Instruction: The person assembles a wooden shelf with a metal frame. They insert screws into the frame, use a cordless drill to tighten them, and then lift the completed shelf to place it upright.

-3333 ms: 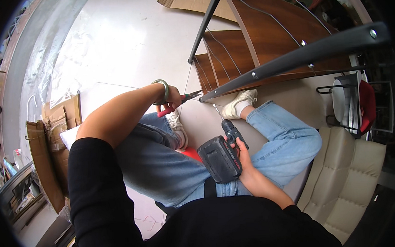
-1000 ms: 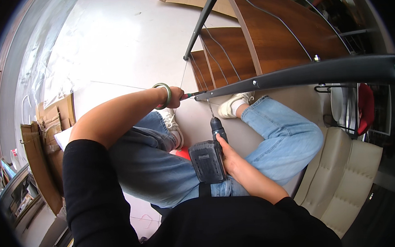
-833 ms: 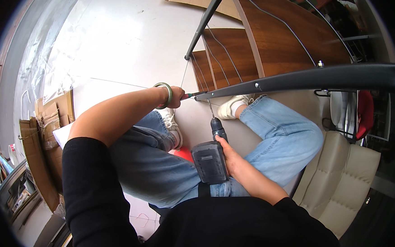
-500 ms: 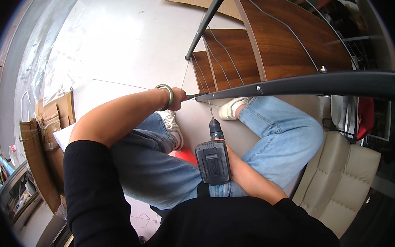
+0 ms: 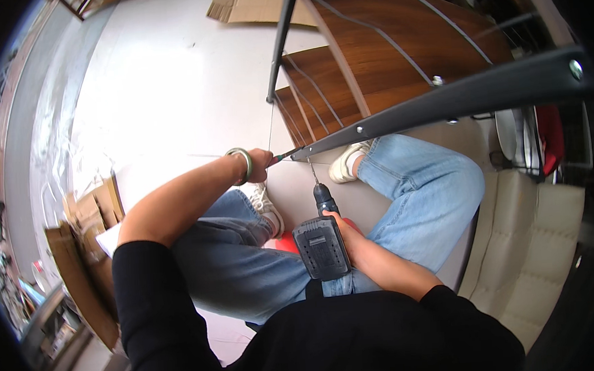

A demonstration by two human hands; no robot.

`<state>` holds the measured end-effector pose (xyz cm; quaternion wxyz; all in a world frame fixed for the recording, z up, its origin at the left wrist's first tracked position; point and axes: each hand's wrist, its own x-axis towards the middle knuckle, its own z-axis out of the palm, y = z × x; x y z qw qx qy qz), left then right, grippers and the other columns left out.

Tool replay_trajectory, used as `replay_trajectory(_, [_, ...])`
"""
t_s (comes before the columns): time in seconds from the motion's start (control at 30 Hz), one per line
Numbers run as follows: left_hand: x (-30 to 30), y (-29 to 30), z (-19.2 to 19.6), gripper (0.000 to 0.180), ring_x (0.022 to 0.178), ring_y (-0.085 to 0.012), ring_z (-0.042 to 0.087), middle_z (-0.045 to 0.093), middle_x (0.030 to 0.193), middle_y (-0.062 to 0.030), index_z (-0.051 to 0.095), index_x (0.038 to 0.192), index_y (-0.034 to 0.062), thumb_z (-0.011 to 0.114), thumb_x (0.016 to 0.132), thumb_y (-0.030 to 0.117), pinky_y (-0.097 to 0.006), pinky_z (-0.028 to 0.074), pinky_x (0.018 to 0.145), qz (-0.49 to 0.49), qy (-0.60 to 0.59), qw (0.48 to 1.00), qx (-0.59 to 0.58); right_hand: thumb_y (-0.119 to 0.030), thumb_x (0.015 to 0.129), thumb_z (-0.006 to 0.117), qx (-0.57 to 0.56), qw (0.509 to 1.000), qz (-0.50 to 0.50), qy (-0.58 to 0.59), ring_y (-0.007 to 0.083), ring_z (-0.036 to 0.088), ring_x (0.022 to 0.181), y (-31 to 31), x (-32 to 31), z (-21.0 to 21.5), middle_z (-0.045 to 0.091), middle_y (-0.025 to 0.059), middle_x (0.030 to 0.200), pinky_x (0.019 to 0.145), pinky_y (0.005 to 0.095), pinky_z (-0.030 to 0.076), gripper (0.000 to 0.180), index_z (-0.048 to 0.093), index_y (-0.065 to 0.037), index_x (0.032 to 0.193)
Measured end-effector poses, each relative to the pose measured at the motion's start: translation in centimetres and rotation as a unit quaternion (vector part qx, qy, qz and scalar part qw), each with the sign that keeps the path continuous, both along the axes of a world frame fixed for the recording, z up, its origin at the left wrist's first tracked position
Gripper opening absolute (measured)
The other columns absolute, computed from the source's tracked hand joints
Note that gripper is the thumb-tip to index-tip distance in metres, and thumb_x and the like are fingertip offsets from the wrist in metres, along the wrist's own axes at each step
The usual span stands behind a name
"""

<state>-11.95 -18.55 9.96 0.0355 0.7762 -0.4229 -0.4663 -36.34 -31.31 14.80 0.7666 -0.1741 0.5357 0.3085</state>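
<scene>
A black cordless drill (image 5: 321, 242) is gripped by my right hand (image 5: 339, 224), its battery toward me and its long bit (image 5: 313, 169) up at the near end of a black metal post (image 5: 401, 111). My left hand (image 5: 260, 164), a green bangle on its wrist, is closed round a slim hand tool (image 5: 281, 157) with a green and red handle. The dark tip of that tool meets the end of the post from the left; its exact kind I cannot make out. The post runs along brown wooden shelves (image 5: 384, 51) with thin metal rods (image 5: 362, 25) across them.
Torn cardboard (image 5: 83, 246) stands at my left, and a flat cardboard sheet (image 5: 249, 8) lies on the pale floor beyond. A beige padded seat (image 5: 518, 240) is at my right. Something red (image 5: 288, 242) shows between my legs, behind the drill.
The view has turned a little, so the post now slants more and the shelves sit further left. Both hands keep their tools at the post's end.
</scene>
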Motion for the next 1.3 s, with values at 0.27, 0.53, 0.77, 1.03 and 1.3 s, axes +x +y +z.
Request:
replay_trajectory(0.27, [0.1, 0.1, 0.4, 0.027, 0.091, -0.0345, 0.062, 0.063, 0.091, -0.0202, 0.054, 0.101, 0.0008, 0.047, 0.076, 0.003, -0.039, 0.049, 0.076, 0.001, 0.009, 1.000, -0.023, -0.050, 0.081, 0.057, 0.012, 0.994, -0.069, 0.085, 0.0276, 0.063, 0.071, -0.4, -1.8, -4.2, 0.066, 0.0100, 0.081, 0.069, 0.0403, 0.052, 0.041, 0.062, -0.010, 0.086])
replay_trajectory(0.53, [0.2, -0.8, 2.1, 0.030, 0.098, -0.0352, 0.060, 0.062, 0.098, -0.0220, 0.054, 0.102, -0.0011, 0.052, 0.073, 0.004, -0.038, 0.048, 0.082, 0.038, 0.024, 0.998, 0.046, -0.036, 0.070, 0.075, 0.012, 0.985, -0.153, 0.082, 0.0309, 0.064, 0.080, -0.6, -1.4, -3.9, 0.060, 0.0150, 0.093, 0.073, 0.0481, 0.053, 0.056, 0.047, -0.009, 0.110])
replay_trajectory(0.77, [0.5, -0.6, 1.6, 0.030, 0.063, -0.0301, 0.059, 0.059, 0.081, -0.0194, 0.048, 0.104, -0.0006, 0.047, 0.073, -0.001, -0.038, 0.046, 0.051, 0.033, 0.041, 0.998, 0.022, -0.033, 0.069, 0.077, -0.049, 0.982, -0.160, 0.086, 0.0303, 0.060, 0.074, -0.3, -1.0, -4.2, 0.056, 0.0130, 0.088, 0.068, 0.0473, 0.053, 0.053, 0.048, -0.009, 0.105])
replay_trajectory(1.03, [0.8, -0.5, 0.1, 0.026, 0.048, -0.0264, 0.060, 0.059, 0.075, -0.0183, 0.048, 0.100, -0.0003, 0.046, 0.075, -0.003, -0.036, 0.046, 0.037, 0.038, 0.059, 0.997, 0.040, -0.044, 0.073, 0.076, -0.065, 0.980, -0.175, 0.066, 0.0313, 0.063, 0.080, 0.1, -1.3, -5.4, 0.060, 0.0139, 0.093, 0.070, 0.0475, 0.054, 0.053, 0.051, -0.012, 0.107])
replay_trajectory(1.3, [2.8, 3.7, -0.9, 0.022, 0.078, -0.0194, 0.064, 0.062, 0.087, -0.0084, 0.057, 0.095, 0.0027, 0.051, 0.074, 0.000, -0.037, 0.055, 0.056, 0.284, 0.144, 0.944, 0.085, -0.059, 0.083, 0.056, 0.074, 0.991, -0.093, -0.062, 0.0268, 0.064, 0.092, -0.6, -2.4, -4.6, 0.061, 0.0152, 0.109, 0.079, 0.0418, 0.053, 0.057, 0.055, -0.010, 0.112])
